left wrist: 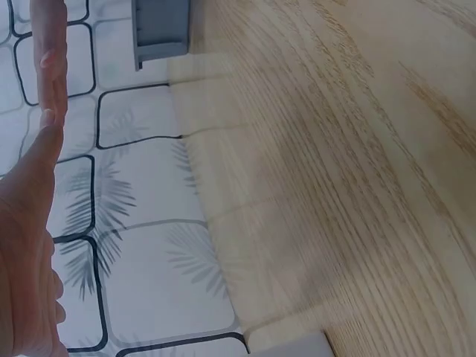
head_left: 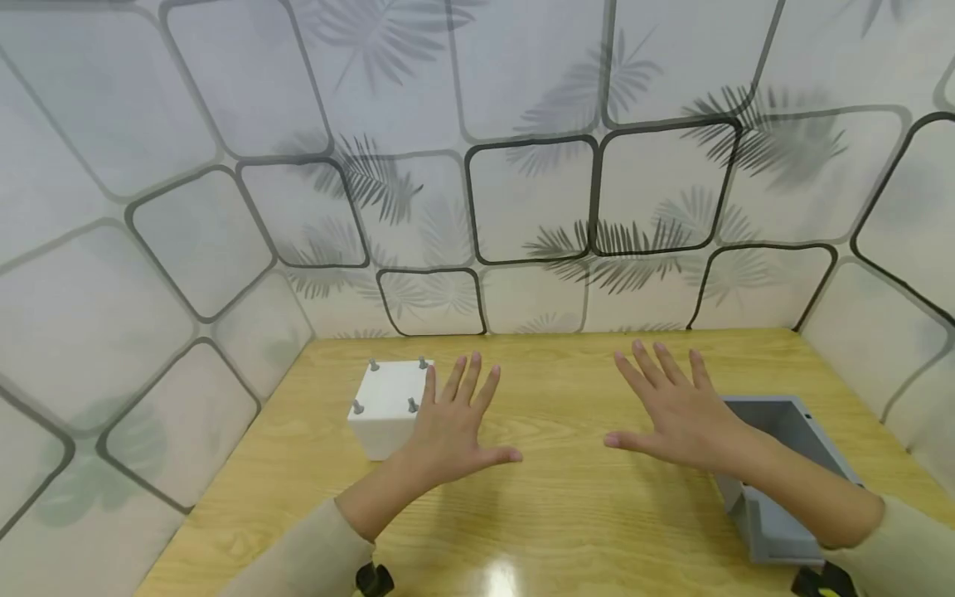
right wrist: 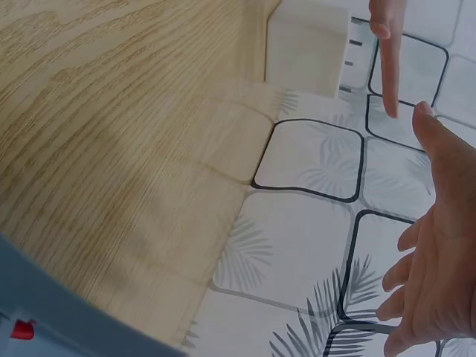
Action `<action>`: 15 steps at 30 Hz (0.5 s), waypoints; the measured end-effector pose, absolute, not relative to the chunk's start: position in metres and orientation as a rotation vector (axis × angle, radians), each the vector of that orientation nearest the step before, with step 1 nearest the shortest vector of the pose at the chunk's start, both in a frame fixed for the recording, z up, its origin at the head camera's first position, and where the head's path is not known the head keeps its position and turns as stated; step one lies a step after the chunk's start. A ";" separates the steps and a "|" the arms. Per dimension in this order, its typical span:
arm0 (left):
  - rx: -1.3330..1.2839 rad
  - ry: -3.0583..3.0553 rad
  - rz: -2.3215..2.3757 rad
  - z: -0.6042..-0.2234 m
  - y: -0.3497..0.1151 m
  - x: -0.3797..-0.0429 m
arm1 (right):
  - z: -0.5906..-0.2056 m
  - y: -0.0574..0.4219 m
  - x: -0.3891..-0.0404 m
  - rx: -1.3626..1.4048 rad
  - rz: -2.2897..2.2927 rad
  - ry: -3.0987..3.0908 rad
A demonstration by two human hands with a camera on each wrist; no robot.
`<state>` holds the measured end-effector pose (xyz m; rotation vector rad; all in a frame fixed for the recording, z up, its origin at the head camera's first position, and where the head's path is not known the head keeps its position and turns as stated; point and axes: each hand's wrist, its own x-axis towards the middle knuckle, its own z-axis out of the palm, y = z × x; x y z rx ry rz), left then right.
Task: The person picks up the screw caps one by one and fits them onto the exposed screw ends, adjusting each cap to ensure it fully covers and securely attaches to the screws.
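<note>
Both hands hover above a wooden table with fingers spread and nothing held. The left hand [head_left: 452,431] is nearest to a white box [head_left: 388,394] whose top carries several upright grey bolts [head_left: 413,405]; in the head view the fingers cover its right edge. My right hand [head_left: 682,419] hangs beside a grey plastic bin [head_left: 783,531], and its forearm crosses over that bin. Part of the bin is hidden under the arm. In the right wrist view the white box [right wrist: 306,48] stands at the far side, and a small red piece [right wrist: 22,329] shows by the bin.
The wooden table [head_left: 552,514] reaches back to a wall [head_left: 537,199] papered with dark rounded outlines and leaves. More papered wall rises at the left and right. Between the white box and the grey bin lies bare wood.
</note>
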<state>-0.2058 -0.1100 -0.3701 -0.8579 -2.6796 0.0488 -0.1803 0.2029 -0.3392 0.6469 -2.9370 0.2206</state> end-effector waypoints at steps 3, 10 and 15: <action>-0.849 -2.680 0.070 -0.368 -0.111 -0.206 | -0.340 0.201 -0.182 0.658 0.227 -2.936; -0.812 -2.707 0.066 -0.365 -0.117 -0.204 | -0.342 0.193 -0.185 0.683 0.238 -2.926; -0.790 -2.741 0.040 -0.365 -0.122 -0.204 | -0.341 0.189 -0.186 0.693 0.228 -2.915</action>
